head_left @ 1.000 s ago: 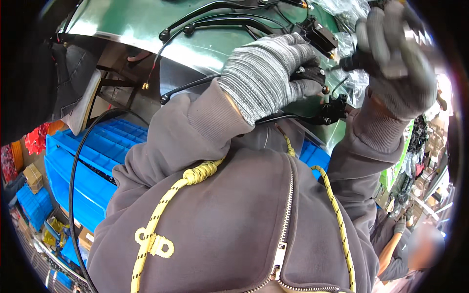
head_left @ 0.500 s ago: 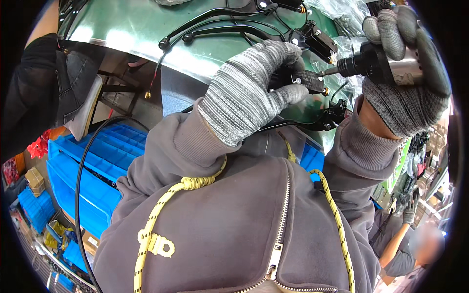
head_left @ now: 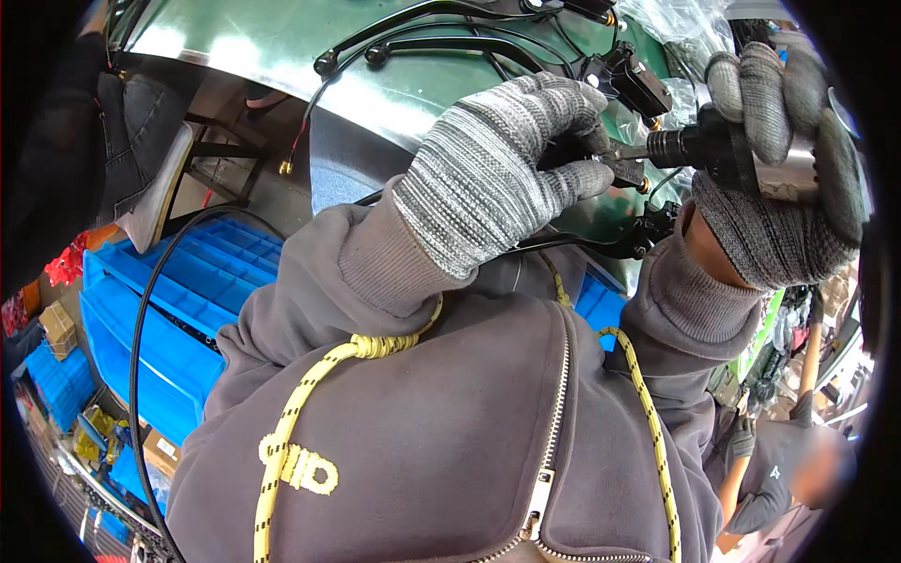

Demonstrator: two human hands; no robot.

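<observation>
My left hand [head_left: 502,169], in a grey and white knit glove, grips a black brake lever assembly, with its small block-shaped reservoir body [head_left: 631,174] showing past the thumb. The rest of that assembly is hidden behind the glove. In my right hand [head_left: 784,178], gloved in darker grey, is a black and silver power screwdriver [head_left: 690,147], held sideways. Its bit points left at the top of the block, close to my left fingertips. Whether the tip sits in a screw cannot be made out. Beyond lies another black brake lever assembly [head_left: 643,83].
On the green work table [head_left: 225,42] lie more black levers [head_left: 441,14] with cables, and clear plastic bags [head_left: 671,23]. Closer to me is another lever assembly [head_left: 648,230]. Blue crates [head_left: 150,347] and a stool [head_left: 221,155] stand at left. A co-worker [head_left: 779,469] is at lower right.
My left hand has shifted right, its fingers closer to the bit. The right hand and power screwdriver have come slightly nearer to me. The whole view has tilted a little.
</observation>
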